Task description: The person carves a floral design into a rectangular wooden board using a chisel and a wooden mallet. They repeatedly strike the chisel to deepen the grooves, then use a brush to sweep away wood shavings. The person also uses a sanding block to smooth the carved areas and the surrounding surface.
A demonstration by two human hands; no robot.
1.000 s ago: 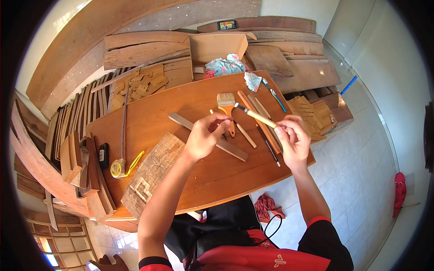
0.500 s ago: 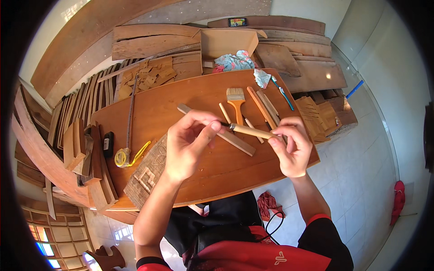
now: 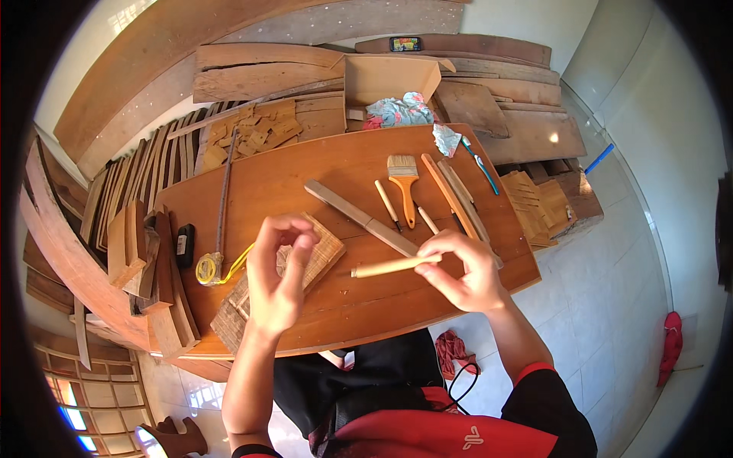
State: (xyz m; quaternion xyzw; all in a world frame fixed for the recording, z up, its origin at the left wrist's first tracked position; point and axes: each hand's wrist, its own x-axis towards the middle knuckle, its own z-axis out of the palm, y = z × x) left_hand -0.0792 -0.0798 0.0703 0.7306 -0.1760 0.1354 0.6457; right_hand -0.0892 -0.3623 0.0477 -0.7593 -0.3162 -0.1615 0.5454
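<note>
Between the thumb and fingers of my right hand [image 3: 472,273] is the pale wooden handle of a carving chisel [image 3: 385,267], pointing left over the table. Its metal end is hard to make out. My left hand [image 3: 276,286] is apart from it, fingers curled with a gap to the thumb and nothing between them. Beneath the left hand lies a carved wooden board [image 3: 324,246], partly hidden by the hand. A long grey-brown wood strip [image 3: 355,212] runs diagonally behind the chisel. Another wooden-handled chisel [image 3: 386,200] lies beside a flat paintbrush [image 3: 403,183].
On the table [image 3: 267,172] are wood strips [image 3: 449,195], a toothbrush [image 3: 481,166], crumpled paper [image 3: 446,140], a tape measure [image 3: 208,269] and a black device [image 3: 185,244]. Stacked wood pieces [image 3: 126,248] stand at left. Behind are a cardboard box [image 3: 382,75] and planks [image 3: 267,69].
My left hand has let go of the chisel's metal end and moved left and down. My right hand has moved left and lower with the chisel, uncovering more of the board and strip.
</note>
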